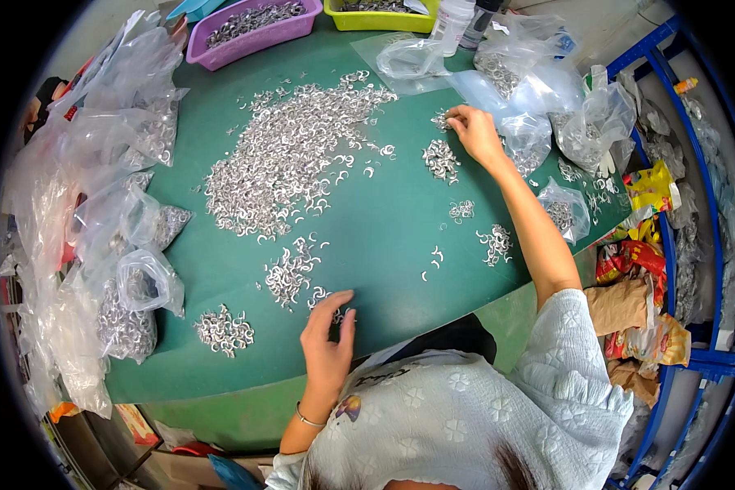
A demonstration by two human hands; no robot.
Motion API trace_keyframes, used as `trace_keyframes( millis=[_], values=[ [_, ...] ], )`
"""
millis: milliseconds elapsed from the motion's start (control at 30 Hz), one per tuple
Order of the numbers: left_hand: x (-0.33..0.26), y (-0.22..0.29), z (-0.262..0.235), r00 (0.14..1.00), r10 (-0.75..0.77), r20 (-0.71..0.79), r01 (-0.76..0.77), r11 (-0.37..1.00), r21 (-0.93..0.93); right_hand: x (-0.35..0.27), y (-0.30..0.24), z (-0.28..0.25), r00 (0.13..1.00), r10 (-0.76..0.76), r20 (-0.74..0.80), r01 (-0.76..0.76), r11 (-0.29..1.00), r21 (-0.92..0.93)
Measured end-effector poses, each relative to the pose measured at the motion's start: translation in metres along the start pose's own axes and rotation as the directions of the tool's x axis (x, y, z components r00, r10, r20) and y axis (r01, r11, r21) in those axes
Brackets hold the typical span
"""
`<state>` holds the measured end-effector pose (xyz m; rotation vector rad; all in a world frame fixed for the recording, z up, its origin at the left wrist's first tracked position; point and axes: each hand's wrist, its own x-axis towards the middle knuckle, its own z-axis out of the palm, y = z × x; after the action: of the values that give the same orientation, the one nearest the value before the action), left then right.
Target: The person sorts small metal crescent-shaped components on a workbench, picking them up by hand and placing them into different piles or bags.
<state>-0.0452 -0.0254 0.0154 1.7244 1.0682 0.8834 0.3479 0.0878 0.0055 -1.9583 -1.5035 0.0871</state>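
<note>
Green table (384,237), person seated at its near edge, both forearms reaching over it.

Left hand (328,339) is resting palm down close to the body, fingers together and slightly curled, tips touching a small cluster of silver C-shaped clips (328,299). Whether any clip is pinched under the fingers, cannot tell.

Right hand (475,135) is stretching far out to the upper right, fingers bent inward and bunched over a little heap (443,121) of the same clips; looks like a pinch, but the grasp itself is hidden by the fingers.

Main pile (290,159) is lying between the two hands, well left of the right hand and up and left of the left hand. Its long axis is running diagonally, from lower left toward upper right. Left hand is nearer its lower end, with a mid-size heap (290,273) just above the fingertips; right hand is nearer the upper end.

Smaller heaps are scattered along the right arm (441,159) (496,243), one more at lower left (223,331).

Clear bags (131,302) holding clips are crowding the left edge; more bags (531,106) beyond the right hand. Purple tray (249,28) and yellow tray (380,18) sitting at the far edge.
</note>
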Motion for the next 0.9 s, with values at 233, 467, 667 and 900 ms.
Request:
trace_keyframes(
  millis=[233,467,667,900],
  values=[
    [-0.019,-0.017,-0.012,0.993,0.104,-0.063,-0.075,0.933,0.353,-0.088,-0.107,-0.027,0.929,-0.140,0.341,0.074,0.977,0.199],
    [-0.025,-0.016,-0.016,0.994,0.101,0.036,-0.107,0.895,0.433,-0.157,-0.160,-0.007,0.762,-0.411,0.500,0.309,0.910,0.277],
    [-0.028,-0.013,-0.016,0.994,0.107,-0.021,-0.086,0.886,0.455,-0.184,-0.180,0.013,0.725,-0.532,0.438,0.379,0.839,0.391],
    [-0.042,-0.018,-0.025,0.994,0.070,-0.090,-0.032,0.929,0.368,-0.196,-0.160,0.016,0.779,-0.495,0.386,0.393,0.864,0.315]
  ],
)
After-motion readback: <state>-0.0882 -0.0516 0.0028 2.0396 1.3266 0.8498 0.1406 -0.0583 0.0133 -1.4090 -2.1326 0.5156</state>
